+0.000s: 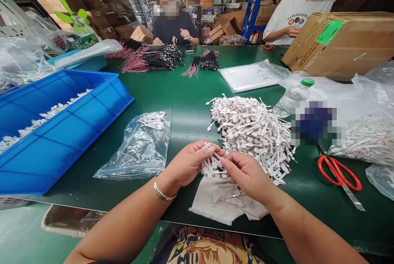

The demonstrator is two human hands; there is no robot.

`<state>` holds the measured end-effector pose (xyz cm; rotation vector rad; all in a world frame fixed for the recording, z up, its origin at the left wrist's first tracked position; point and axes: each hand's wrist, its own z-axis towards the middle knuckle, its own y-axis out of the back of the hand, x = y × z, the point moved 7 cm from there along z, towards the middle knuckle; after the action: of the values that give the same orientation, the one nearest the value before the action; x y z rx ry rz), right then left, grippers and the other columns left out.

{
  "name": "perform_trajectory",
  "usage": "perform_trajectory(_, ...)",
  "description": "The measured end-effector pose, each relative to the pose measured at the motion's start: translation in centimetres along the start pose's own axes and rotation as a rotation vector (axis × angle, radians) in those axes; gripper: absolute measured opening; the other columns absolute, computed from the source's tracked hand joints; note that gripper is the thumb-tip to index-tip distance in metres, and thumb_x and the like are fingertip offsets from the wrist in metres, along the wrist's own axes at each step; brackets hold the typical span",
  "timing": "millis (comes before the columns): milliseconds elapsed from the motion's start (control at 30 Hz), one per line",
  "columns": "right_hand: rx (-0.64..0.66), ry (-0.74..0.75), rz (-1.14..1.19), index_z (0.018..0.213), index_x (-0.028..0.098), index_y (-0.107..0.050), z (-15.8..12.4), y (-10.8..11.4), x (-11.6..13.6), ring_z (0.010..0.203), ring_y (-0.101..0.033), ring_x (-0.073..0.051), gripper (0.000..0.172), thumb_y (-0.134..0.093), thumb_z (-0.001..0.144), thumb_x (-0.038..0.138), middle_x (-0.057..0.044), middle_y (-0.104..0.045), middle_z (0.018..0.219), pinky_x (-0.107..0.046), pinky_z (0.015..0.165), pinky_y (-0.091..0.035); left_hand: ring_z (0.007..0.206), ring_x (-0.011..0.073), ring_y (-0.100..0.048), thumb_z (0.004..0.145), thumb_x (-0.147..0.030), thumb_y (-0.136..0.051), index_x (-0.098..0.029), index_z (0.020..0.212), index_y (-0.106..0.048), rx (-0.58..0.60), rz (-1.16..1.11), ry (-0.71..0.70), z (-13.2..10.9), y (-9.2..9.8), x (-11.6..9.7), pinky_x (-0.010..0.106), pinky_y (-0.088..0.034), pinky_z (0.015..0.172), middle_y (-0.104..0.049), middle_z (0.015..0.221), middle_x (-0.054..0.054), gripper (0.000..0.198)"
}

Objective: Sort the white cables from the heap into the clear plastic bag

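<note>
My left hand (194, 160) is closed round a small bunch of short white cables (211, 165), their flat ends hanging below the fingers. Fingers of my right hand (246, 172) pinch at the right side of that bunch, on what looks like one white cable (217, 156). Just beyond both hands lies a large heap of white cables (252, 122) with small plugs. Under the hands, a pale cloth (215, 210) rests on the table's near edge. To the left is a clear plastic bag (132, 149) with some white cables inside.
A blue bin (92, 128) of white pieces stands left. Red-handled scissors (340, 174), a bottle (292, 96) and a filled bag (366, 137) are right. Black-and-red wire bundles (154, 57) and a carton (341, 46) lie farther back. Two people sit across the green table (181, 92).
</note>
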<state>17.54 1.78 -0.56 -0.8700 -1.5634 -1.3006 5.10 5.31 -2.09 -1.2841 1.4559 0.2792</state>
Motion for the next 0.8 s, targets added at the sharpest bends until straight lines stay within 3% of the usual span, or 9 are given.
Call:
perform_trajectory(100,0.021,0.120,-0.158,0.064,0.020,-0.048,-0.1,0.2,1.2,0.056,-0.041,-0.011,0.031,-0.044,0.090,0.037,0.002,-0.047,0.060,-0.024,0.055,-0.032,0.074,0.0152,-0.064,0.079,-0.031,-0.063,-0.014,0.086,-0.065,0.004,-0.016,0.009,-0.1,-0.2,0.1,0.027,-0.047,0.066,-0.069,0.093,0.010,0.018)
perform_trajectory(200,0.050,0.145,-0.158,0.063,0.020,-0.048,-0.2,0.2,1.6,0.055,-0.039,-0.011,0.032,-0.043,0.090,0.037,0.002,-0.045,0.058,-0.024,0.053,-0.030,0.074,0.0157,-0.065,0.078,-0.028,-0.064,-0.013,0.085,-0.063,0.015,-0.077,0.020,-0.2,-0.4,0.2,0.028,-0.048,0.069,-0.069,0.091,0.010,0.016)
perform_trajectory(500,-0.192,-0.074,0.205,0.072,0.019,-0.056,0.2,0.3,-1.2,0.051,-0.043,-0.011,0.035,-0.045,0.087,0.048,0.003,-0.048,0.056,-0.023,0.051,-0.037,0.075,0.0178,-0.066,0.076,-0.027,-0.066,-0.014,0.086,-0.058,-0.110,-0.216,-0.081,-0.4,-0.7,0.6,0.029,-0.049,0.071,-0.070,0.080,0.007,0.017)
perform_trajectory(667,-0.041,-0.168,0.309,0.075,0.018,-0.056,0.1,-0.9,-2.2,0.050,-0.053,-0.012,0.044,-0.040,0.085,0.058,-0.001,-0.058,0.061,-0.022,0.043,-0.039,0.075,0.0171,-0.065,0.076,-0.029,-0.066,-0.014,0.086,-0.059,-0.109,-0.189,-0.074,-0.2,-0.2,0.5,0.028,-0.048,0.068,-0.070,0.090,0.009,0.018)
perform_trajectory(800,0.021,-0.174,0.244,0.069,0.018,-0.056,-0.1,-1.3,-1.9,0.051,-0.053,-0.010,0.040,-0.047,0.084,0.054,-0.001,-0.059,0.062,-0.020,0.043,-0.038,0.075,0.0162,-0.065,0.077,-0.029,-0.065,-0.015,0.089,-0.060,-0.103,-0.193,-0.088,-0.4,0.0,0.1,0.026,-0.047,0.067,-0.070,0.089,0.009,0.019)
